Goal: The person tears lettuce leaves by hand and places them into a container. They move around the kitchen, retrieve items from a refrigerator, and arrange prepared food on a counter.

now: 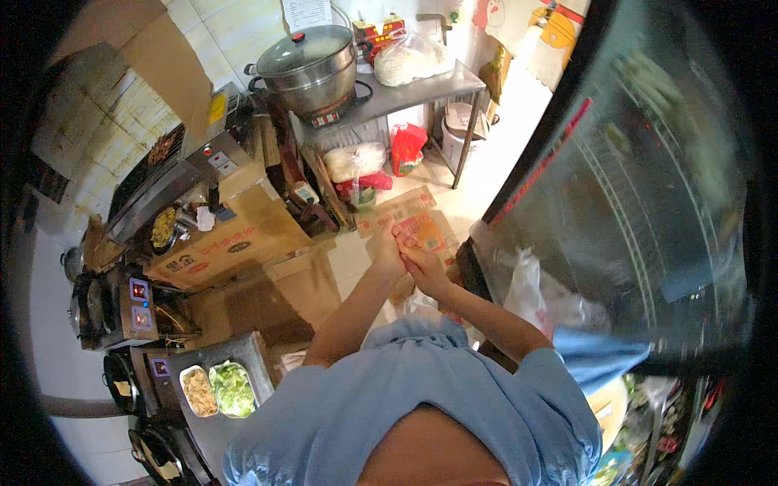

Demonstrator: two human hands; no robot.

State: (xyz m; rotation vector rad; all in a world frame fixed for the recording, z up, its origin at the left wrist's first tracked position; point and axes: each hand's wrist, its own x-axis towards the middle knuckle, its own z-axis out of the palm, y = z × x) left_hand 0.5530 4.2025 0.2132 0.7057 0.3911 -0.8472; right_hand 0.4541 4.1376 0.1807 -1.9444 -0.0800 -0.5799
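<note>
Both hands meet in front of my body, above the floor, and press against each other. My left hand (pixel 388 248) lies against my right hand (pixel 418 258), whose fingers are curled over it. No object shows in either one; whether something small is hidden between the palms I cannot tell. Beneath and beyond them, flattened printed cardboard (pixel 425 228) lies on the tiled floor. Two trays, one with shredded pale food (pixel 199 392) and one with cut green lettuce (pixel 232 390), stand on a counter at lower left.
A lidded steel pot (pixel 307 67) stands on an induction cooker on a metal table (pixel 419 91). Left are a large cardboard box (pixel 243 237), a grill (pixel 164 149) and round cooking pans (pixel 121 379). A glass-fronted cabinet (pixel 608 200) rises at right, beside plastic bags (pixel 526 291).
</note>
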